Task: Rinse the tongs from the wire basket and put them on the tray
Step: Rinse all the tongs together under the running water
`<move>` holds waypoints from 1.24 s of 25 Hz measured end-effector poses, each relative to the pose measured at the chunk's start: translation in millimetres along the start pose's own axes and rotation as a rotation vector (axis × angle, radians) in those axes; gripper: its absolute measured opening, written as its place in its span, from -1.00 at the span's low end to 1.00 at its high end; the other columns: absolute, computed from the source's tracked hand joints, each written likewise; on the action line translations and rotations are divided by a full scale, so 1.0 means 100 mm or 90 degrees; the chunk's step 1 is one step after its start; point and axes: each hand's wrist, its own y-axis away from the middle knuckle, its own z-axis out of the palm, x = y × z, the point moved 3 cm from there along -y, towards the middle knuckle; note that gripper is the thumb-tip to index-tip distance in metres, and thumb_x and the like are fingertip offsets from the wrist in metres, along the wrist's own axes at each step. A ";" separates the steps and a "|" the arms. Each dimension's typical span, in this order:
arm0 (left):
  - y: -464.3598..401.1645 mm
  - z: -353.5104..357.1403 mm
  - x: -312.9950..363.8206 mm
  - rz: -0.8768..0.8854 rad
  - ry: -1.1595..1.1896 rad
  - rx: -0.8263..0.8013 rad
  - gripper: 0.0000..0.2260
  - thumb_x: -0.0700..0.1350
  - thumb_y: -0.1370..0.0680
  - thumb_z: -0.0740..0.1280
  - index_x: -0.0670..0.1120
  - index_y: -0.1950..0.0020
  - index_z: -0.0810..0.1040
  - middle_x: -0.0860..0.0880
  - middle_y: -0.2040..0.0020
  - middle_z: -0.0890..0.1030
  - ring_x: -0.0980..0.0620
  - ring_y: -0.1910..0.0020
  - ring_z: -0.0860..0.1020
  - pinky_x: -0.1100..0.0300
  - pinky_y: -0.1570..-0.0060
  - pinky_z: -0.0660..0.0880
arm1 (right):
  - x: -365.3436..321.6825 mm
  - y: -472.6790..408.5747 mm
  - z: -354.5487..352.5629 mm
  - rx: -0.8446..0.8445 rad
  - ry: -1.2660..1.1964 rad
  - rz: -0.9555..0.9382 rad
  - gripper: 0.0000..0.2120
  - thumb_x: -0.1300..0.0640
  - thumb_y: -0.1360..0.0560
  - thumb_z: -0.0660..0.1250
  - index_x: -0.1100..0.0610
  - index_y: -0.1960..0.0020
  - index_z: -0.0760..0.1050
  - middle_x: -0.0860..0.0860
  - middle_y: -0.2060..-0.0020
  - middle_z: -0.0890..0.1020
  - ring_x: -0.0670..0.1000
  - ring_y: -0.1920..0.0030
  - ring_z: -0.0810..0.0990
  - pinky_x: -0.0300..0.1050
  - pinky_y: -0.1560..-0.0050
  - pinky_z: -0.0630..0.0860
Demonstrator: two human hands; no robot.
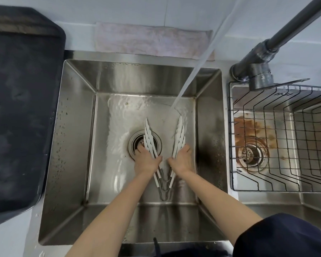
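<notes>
White-tipped metal tongs (pixel 148 135) are spread in a V low inside the left steel sink (pixel 78 112), hinge end toward me. My left hand (pixel 146 161) grips the left arm and my right hand (pixel 182 160) grips the right arm (pixel 180 134). Water (pixel 191 71) streams from the upper right and lands just beyond the right tip. The drain (pixel 135 143) lies under the left tip. The wire basket (pixel 278 138) sits in the right sink with nothing in it. The dark tray (pixel 20 108) lies on the counter at the left.
A dark faucet (pixel 263 58) rises between the two sinks, its spout running off the top right. A pale cloth (pixel 152 41) lies behind the left sink. Rust stains surround the right sink's drain (pixel 252 154). Water droplets dot the counter at front left.
</notes>
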 end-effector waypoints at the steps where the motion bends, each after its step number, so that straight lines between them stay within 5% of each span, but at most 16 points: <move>1: 0.02 0.01 0.03 -0.006 0.020 0.006 -0.32 -0.09 -0.42 0.41 -0.27 -0.40 0.14 -0.23 -0.29 0.40 -0.16 -0.23 0.44 0.01 -0.16 0.44 | -0.01 0.00 -0.02 -0.010 -0.014 0.005 -0.44 0.11 -0.46 0.33 0.32 -0.29 0.14 0.26 -0.29 0.32 0.24 -0.08 0.52 0.04 0.00 0.49; 4: 0.12 -0.06 0.15 -0.025 0.135 0.013 -0.58 -0.22 -0.46 0.34 -0.27 -0.23 0.26 -0.14 -0.01 0.46 -0.02 0.18 0.45 0.14 0.19 0.41 | -0.03 0.05 -0.07 -0.029 -0.087 0.000 -0.34 0.10 -0.47 0.31 0.32 -0.38 0.04 0.25 -0.29 0.38 0.23 -0.17 0.49 0.01 -0.10 0.46; 8: 0.13 -0.24 0.29 -0.028 0.323 -0.014 -0.80 -0.28 -0.45 0.26 -0.21 -0.03 0.31 -0.09 0.19 0.45 0.08 0.34 0.42 0.27 0.42 0.35 | -0.14 0.19 -0.22 -0.005 -0.255 -0.002 -0.34 0.13 -0.48 0.29 0.29 -0.43 0.03 0.17 -0.11 0.50 0.18 -0.11 0.52 -0.04 -0.04 0.49; 12: 0.19 -0.44 0.39 -0.023 0.481 -0.035 -0.88 -0.37 -0.40 0.18 -0.16 0.23 0.40 -0.06 0.39 0.40 0.03 0.43 0.40 0.24 0.42 0.35 | -0.32 0.33 -0.43 0.014 -0.382 -0.074 -0.39 0.22 -0.43 0.32 0.22 -0.41 0.16 0.13 -0.16 0.52 0.11 -0.13 0.53 -0.11 0.00 0.50; 15: 0.23 -0.55 0.48 -0.021 0.613 -0.049 -0.83 -0.41 -0.37 0.13 -0.20 0.17 0.42 -0.08 0.39 0.43 0.00 0.43 0.43 0.22 0.42 0.39 | -0.45 0.38 -0.64 -0.025 -0.425 -0.144 -0.49 0.24 -0.38 0.39 0.21 -0.27 0.31 0.14 -0.08 0.57 0.08 -0.03 0.57 -0.19 0.09 0.52; 17: 0.23 -0.61 0.55 -0.020 0.665 -0.079 -0.83 -0.43 -0.36 0.10 -0.24 0.18 0.42 -0.12 0.37 0.43 -0.03 0.40 0.43 0.17 0.37 0.41 | -0.51 0.41 -0.77 -0.083 -0.443 -0.175 -0.47 0.17 -0.32 0.45 0.18 -0.23 0.36 0.16 -0.07 0.59 0.13 -0.06 0.60 -0.04 -0.07 0.55; 20: 0.26 -0.69 0.68 -0.013 0.677 -0.136 -0.85 -0.39 -0.31 0.13 -0.19 0.38 0.40 -0.13 0.37 0.44 -0.05 0.36 0.43 0.08 0.19 0.41 | -0.61 0.48 -0.97 -0.121 -0.473 -0.236 -0.58 0.17 -0.41 0.39 0.17 -0.22 0.36 0.07 0.13 0.61 0.05 0.08 0.59 -0.06 0.01 0.50; 22: 0.34 -0.74 0.74 0.009 0.674 -0.158 -0.79 -0.39 -0.27 0.14 -0.15 0.49 0.40 -0.03 0.51 0.45 0.00 0.42 0.43 0.15 0.24 0.40 | -0.71 0.53 -1.13 -0.112 -0.526 -0.276 -0.65 0.21 -0.46 0.35 0.16 -0.20 0.36 0.00 0.26 0.60 -0.05 0.25 0.59 -0.15 0.14 0.50; 26: 0.43 -0.73 0.77 0.063 0.709 -0.204 -0.80 -0.42 -0.27 0.11 -0.12 0.34 0.33 0.02 0.48 0.36 0.03 0.41 0.33 0.19 0.29 0.35 | -0.89 0.60 -1.30 -0.063 -0.511 -0.340 -0.75 0.11 -0.48 0.34 0.10 -0.12 0.38 -0.05 0.29 0.55 -0.14 0.40 0.55 -0.22 0.26 0.53; 31: 0.42 -0.71 0.75 0.097 0.724 -0.220 -0.70 -0.47 -0.37 0.14 -0.20 -0.01 0.43 -0.06 0.24 0.52 0.04 0.24 0.54 0.14 0.07 0.47 | -0.92 0.62 -1.29 0.041 -0.409 -0.405 -0.91 -0.05 -0.51 0.27 -0.07 0.07 0.39 -0.08 0.30 0.55 -0.11 0.31 0.54 -0.12 0.09 0.50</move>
